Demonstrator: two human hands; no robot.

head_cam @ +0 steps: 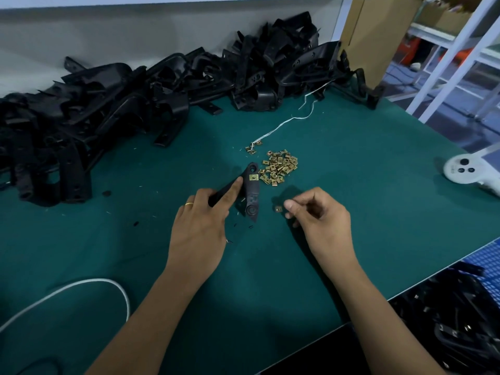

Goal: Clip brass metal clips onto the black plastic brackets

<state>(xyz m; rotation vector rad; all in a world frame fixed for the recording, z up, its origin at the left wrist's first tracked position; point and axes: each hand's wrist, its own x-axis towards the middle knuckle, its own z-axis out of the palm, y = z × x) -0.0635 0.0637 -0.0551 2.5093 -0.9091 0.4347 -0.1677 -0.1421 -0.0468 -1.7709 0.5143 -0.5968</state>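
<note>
- The left hand [201, 226], a ring on one finger, grasps a black bracket [250, 190] at the middle of the frame, fingers curled round its lower arm and the forefinger laid along it.
- One brass clip [253, 177] already sits on the bracket's upper end, just below its round hole.
- The right hand [318, 220], right of the bracket, has its fingers curled; thumb and forefinger pinch a single loose clip [278, 209] at its left edge, just above the green counter [351, 158].
- A small heap of clips [280, 167] lies on the counter just above and right of the bracket.
- A big pile of brackets [135, 98] stretches across the upper left and top centre.
- A white string [292, 119] runs from the pile down toward the heap.
- More black parts fill a bin [460, 320] at lower right.
</note>
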